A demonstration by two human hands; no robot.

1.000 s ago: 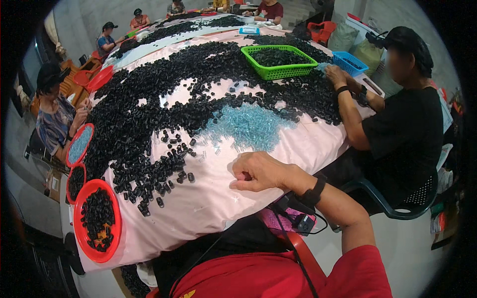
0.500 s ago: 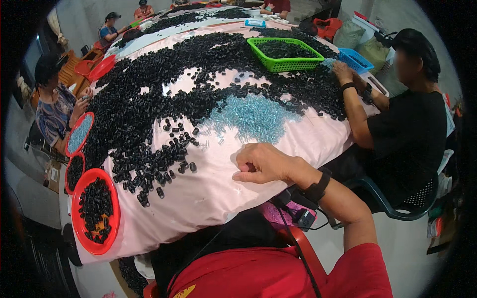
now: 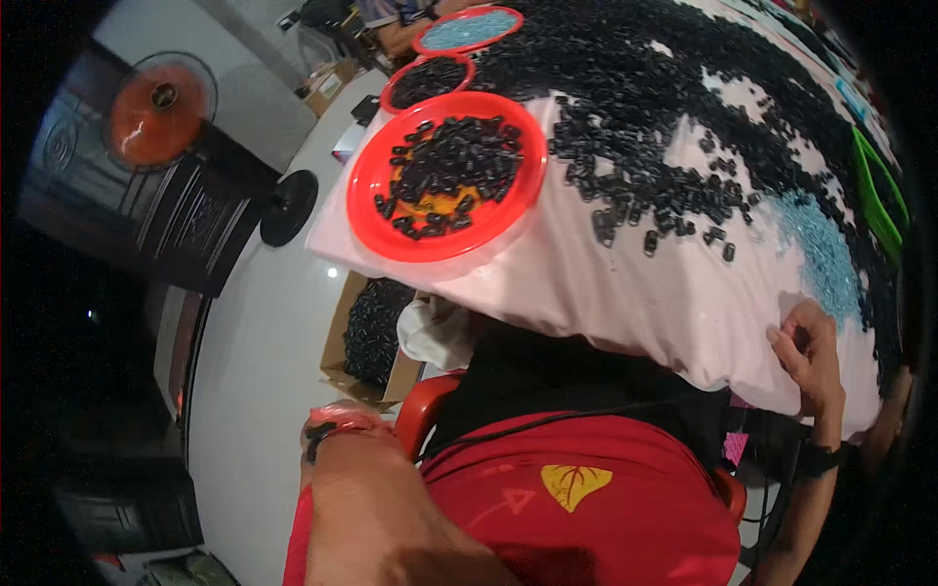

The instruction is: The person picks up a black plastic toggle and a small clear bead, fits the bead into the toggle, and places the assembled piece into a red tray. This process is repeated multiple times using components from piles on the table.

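My right hand (image 3: 807,354) rests at the near edge of the pink-covered table (image 3: 625,303), fingers curled toward the thumb; whatever they hold is hidden. Just beyond it lies a pile of small light-blue, spring-like pieces (image 3: 819,256). At the lower left, my left hand (image 3: 350,420) is raised beside my lap, blurred, its fingers not clear. Something black (image 3: 318,441) shows against its edge. Beyond that hand, on the floor, a cardboard box (image 3: 337,337) contains black pieces (image 3: 376,327). Many small black cylindrical pieces (image 3: 625,146) cover the table.
A red plate (image 3: 366,210) with black pieces stands at the table's near left corner. Behind it are a red dish of black pieces (image 3: 430,82) and one of light-blue pieces (image 3: 469,31). A standing fan (image 3: 161,112) is at left; a green basket (image 3: 879,195) sits far right.
My view has swung left and down, so the table appears farther right. My left hand has come into view at the lower left. My right hand keeps its curled pose near the light-blue pile.
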